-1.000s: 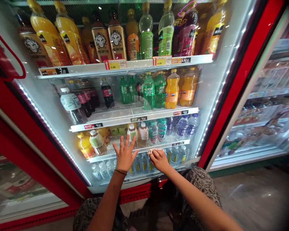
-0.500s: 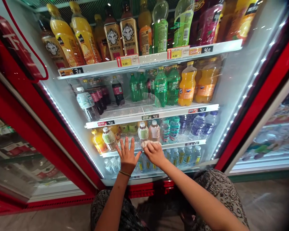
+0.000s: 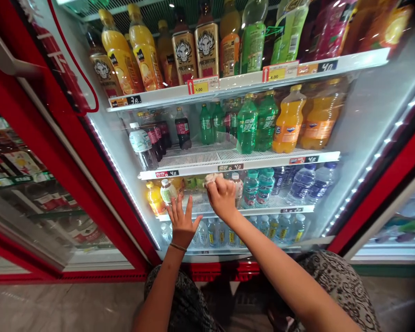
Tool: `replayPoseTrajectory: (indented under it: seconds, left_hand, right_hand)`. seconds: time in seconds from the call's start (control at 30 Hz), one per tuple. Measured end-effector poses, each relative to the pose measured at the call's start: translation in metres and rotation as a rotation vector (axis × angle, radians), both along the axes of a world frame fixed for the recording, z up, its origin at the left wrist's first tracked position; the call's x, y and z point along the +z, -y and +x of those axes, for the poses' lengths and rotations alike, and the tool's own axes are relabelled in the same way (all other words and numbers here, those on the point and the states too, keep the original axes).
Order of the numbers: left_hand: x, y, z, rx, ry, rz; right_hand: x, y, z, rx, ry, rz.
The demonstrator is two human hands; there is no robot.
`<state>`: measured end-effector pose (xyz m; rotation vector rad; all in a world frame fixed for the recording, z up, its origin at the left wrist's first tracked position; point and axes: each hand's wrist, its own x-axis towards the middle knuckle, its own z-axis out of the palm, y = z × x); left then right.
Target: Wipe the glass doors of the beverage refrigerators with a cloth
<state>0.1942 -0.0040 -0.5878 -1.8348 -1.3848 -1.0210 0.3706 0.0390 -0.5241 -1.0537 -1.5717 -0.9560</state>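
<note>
The left hand (image 3: 183, 225) is splayed, the right hand (image 3: 222, 197) curled and higher.

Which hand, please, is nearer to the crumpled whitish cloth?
Right: the right hand grips the cloth; the left hand, open, is apart from it, lower and to the left.

Wearing a thin, dark olive-brown, cord-like band (image 3: 178, 247) round the left wrist (image 3: 180, 240), close-fitting and narrow. Bare along both forearms (image 3: 269, 260). Clad over both legs in soft-looking patterned cloth (image 3: 342, 286), blackish and greyish beige, printed with curling paisley shapes and scrolling lines.
</note>
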Motion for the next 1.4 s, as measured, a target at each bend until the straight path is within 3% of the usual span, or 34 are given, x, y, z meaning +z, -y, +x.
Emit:
replayPoseTrajectory:
  seconds: [0.13, 0.2, 0.23, 0.3, 0.47, 0.53, 0.57, 0.63, 0.8, 0.87, 0.97, 1.13, 1.2, 1.27, 1.4]
  left_hand:
    - [-0.008, 0.003, -0.011, 0.003, -0.008, -0.022]
    - [-0.009, 0.004, -0.018, 0.003, -0.041, -0.036]
    - [-0.008, 0.004, -0.022, -0.002, -0.056, -0.037]
    - [0.000, 0.001, -0.030, -0.025, -0.082, -0.021]
    - [0.035, -0.018, -0.046, -0.104, -0.098, 0.142]
    - [0.043, -0.025, -0.049, -0.105, -0.056, 0.184]
    - [0.044, -0.028, -0.050, -0.100, -0.032, 0.193]
    - [0.040, -0.030, -0.052, -0.086, 0.002, 0.203]
    - [0.021, -0.020, -0.060, -0.080, -0.011, 0.208]
    - [0.016, -0.014, -0.068, -0.055, -0.011, 0.176]
    - [0.010, -0.006, -0.083, -0.023, 0.000, 0.132]
    - [0.000, -0.001, -0.102, -0.032, -0.008, 0.114]
    - [-0.002, -0.001, -0.104, -0.035, -0.009, 0.113]
    - [-0.003, -0.002, -0.105, -0.031, -0.008, 0.117]
    - [-0.004, -0.003, -0.109, -0.014, -0.003, 0.120]
  right_hand:
    - [-0.107, 0.027, 0.006, 0.152, 0.327, -0.095]
    - [-0.141, 0.036, 0.013, 0.178, 0.404, -0.133]
    - [-0.145, 0.037, 0.015, 0.180, 0.420, -0.137]
    - [-0.129, 0.033, 0.015, 0.163, 0.406, -0.126]
    - [-0.011, 0.002, -0.002, 0.040, 0.102, 0.027]
    - [0.021, -0.007, -0.011, 0.004, -0.035, 0.031]
    - [0.026, -0.009, -0.015, -0.007, -0.079, 0.023]
    - [0.015, -0.005, -0.021, -0.007, -0.060, 0.017]
    - [-0.074, 0.032, -0.026, 0.105, 0.299, -0.002]
    - [-0.093, 0.043, -0.025, 0.133, 0.327, -0.011]
    - [-0.080, 0.038, -0.029, 0.139, 0.293, -0.025]
    - [0.002, -0.002, -0.056, 0.049, 0.018, -0.045]
    - [0.016, -0.009, -0.068, 0.020, -0.091, -0.048]
    - [0.002, -0.005, -0.075, 0.043, -0.072, -0.022]
    - [-0.083, 0.024, -0.075, 0.206, 0.270, -0.068]
